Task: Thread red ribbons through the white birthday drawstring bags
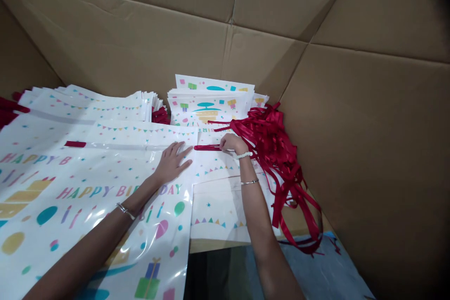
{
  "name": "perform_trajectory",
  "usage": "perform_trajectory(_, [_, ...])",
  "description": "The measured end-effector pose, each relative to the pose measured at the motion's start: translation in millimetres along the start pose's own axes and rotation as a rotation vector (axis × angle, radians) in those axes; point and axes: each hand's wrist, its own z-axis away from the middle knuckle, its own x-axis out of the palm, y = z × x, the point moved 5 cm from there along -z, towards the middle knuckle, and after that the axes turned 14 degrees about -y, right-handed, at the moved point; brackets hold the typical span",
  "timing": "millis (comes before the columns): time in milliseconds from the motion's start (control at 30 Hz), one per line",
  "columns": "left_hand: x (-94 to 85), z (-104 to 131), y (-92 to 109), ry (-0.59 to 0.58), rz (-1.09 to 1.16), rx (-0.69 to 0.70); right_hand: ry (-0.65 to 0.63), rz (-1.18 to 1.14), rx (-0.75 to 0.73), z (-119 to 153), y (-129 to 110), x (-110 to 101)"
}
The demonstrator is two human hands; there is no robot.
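My left hand point(173, 163) lies flat with its fingers spread on a white printed birthday bag point(116, 168), near its right edge. A pale band crosses the upper part of this bag, with a red ribbon end point(75, 144) showing at its left. At the band's right end a red ribbon point(207, 148) sticks out. My right hand point(232, 143) is closed on that ribbon, its fingers pinched together. Just right of this hand lies a tangled heap of red ribbons point(277, 140), some hanging over the table's edge.
Stacked printed bags stand at the back left point(91, 103) and back centre point(211, 103). More printed sheets point(211, 206) lie under my right forearm. Tall cardboard walls point(140, 23) enclose the back and right. The wooden table edge point(218, 245) shows at the front.
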Motion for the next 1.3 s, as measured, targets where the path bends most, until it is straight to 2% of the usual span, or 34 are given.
perform_trajectory(133, [-0.2, 0, 0, 0.003, 0.005, -0.005, 0.046, -0.171, -0.146, 5, 16, -10])
perform_trajectory(267, [-0.2, 0, 1, -0.001, -0.003, -0.004, -0.069, -0.185, 0.006, 5, 36, -2])
perform_trajectory(367, [0.0, 0, 0, 0.003, 0.004, -0.011, -0.113, -0.126, 0.049, 6, 40, 2])
perform_trajectory(533, [0.9, 0, -1, 0.007, 0.004, -0.014, -0.082, -0.033, 0.057, 3, 32, 4])
perform_trajectory(800, [-0.4, 0, 1, 0.027, -0.018, -0.006, 0.052, 0.088, -0.021, -14, -12, 14])
perform_trajectory(867, [-1.3, 1, 1, 0.03, -0.018, -0.006, 0.058, 0.08, -0.036, -14, -12, 14])
perform_trajectory(1067, [-2.0, 0, 1, 0.038, 0.013, 0.0, -0.026, -0.041, 0.007, -4, 13, 9])
perform_trajectory(1300, [-2.6, 1, 2, 0.065, -0.01, 0.034, -0.013, -0.058, -0.046, -10, -7, 13])
